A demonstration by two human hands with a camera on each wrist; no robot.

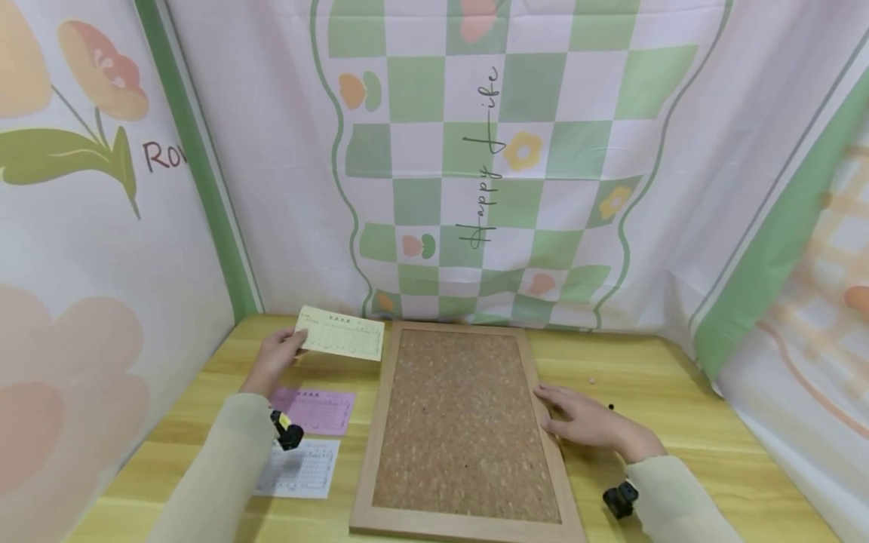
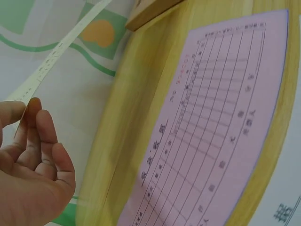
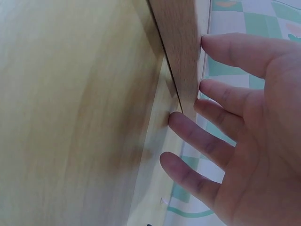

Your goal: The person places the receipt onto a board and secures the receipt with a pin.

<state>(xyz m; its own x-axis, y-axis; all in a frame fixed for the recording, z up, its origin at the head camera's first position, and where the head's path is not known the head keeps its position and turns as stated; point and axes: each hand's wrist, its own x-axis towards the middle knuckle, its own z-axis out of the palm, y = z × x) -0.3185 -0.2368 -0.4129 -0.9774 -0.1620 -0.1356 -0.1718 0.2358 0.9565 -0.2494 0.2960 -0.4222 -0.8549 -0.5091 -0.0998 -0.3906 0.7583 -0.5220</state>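
Note:
In the head view my left hand (image 1: pixel 280 354) pinches a pale yellow printed form (image 1: pixel 342 333) by its left edge, above the table's back left. The left wrist view shows thumb and index finger on that slip, seen nearly edge-on. A framed cork board (image 1: pixel 468 422) lies on the table. My right hand (image 1: pixel 587 418) touches its right frame edge with fingers spread; the right wrist view shows extended fingertips against the wooden side. Below the left hand lie a pink form (image 2: pixel 207 113) with a ruled grid and, nearer the front, a white form (image 1: pixel 305 469), partly covered by the left sleeve.
The wooden table (image 1: pixel 652 377) carries a tiny pale bit (image 1: pixel 591 380) and a small black bit (image 1: pixel 611 407) right of the board. Behind it hangs a green and white checked curtain (image 1: pixel 468 151). Patterned cloth closes off both sides.

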